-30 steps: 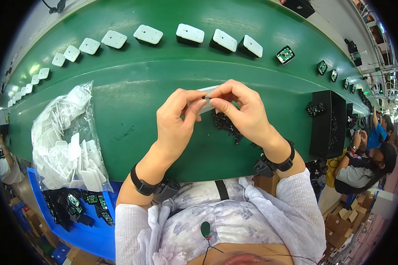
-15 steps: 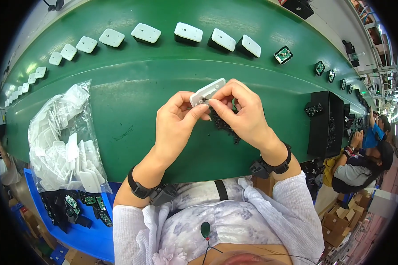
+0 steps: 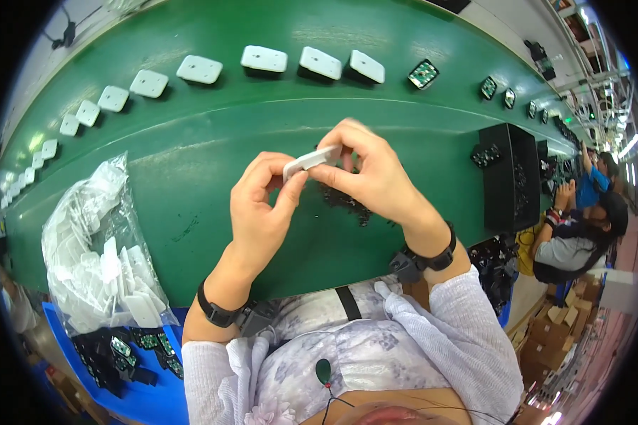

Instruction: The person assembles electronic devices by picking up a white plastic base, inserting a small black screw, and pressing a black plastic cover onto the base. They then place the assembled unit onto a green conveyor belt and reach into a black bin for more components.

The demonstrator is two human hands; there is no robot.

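Holding a small white plastic cover between both hands above the green counter; left hand pinches its near end, thumb and fingers closed on it; right hand grips the far end, fingers curled over the top; both grips narrow and tight on the cover, which sits tilted, raised off the counter; small pile of black parts lies on the counter just below the right hand, partly hidden by it; black wristbands on both wrists; clear plastic bag of white covers lies to the person's left, at the counter's near edge; blue tray with black-and-green circuit pieces sits below that bag; row of white covers runs along the far side of the counter, curving off to the left; a few green circuit boards continue that row to the right; black box stands at the right; another person sits beyond it, hands well apart from these.
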